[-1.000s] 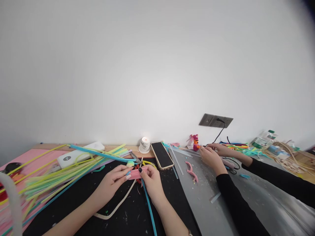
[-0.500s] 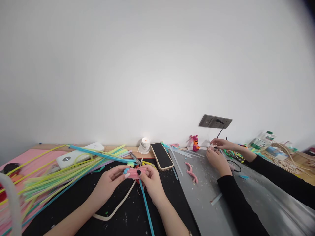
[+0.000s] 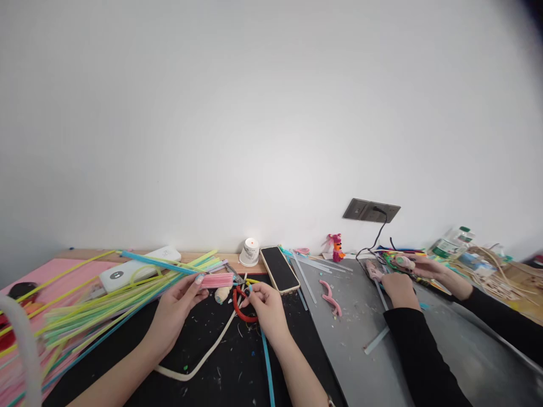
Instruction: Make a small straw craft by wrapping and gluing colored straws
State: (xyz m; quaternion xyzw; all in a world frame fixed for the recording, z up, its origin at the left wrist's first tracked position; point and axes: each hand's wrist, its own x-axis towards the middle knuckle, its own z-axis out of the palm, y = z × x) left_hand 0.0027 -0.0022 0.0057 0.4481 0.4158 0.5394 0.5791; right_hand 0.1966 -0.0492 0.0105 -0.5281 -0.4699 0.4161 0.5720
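As fingers [image 3: 194,286] pinch one bundle [image 3: 218,280], one phone [image 3: 280,269] rests.

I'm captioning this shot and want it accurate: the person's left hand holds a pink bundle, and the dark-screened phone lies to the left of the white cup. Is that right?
Not quite: the dark-screened phone lies to the right of the white cup, as the head view shows. The left hand does hold the pink bundle.

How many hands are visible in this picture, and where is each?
4. The person's left hand holds the pink bundle; the right hand is beside the red handle. Farther right are the co-worker's left hand and the co-worker's right hand.
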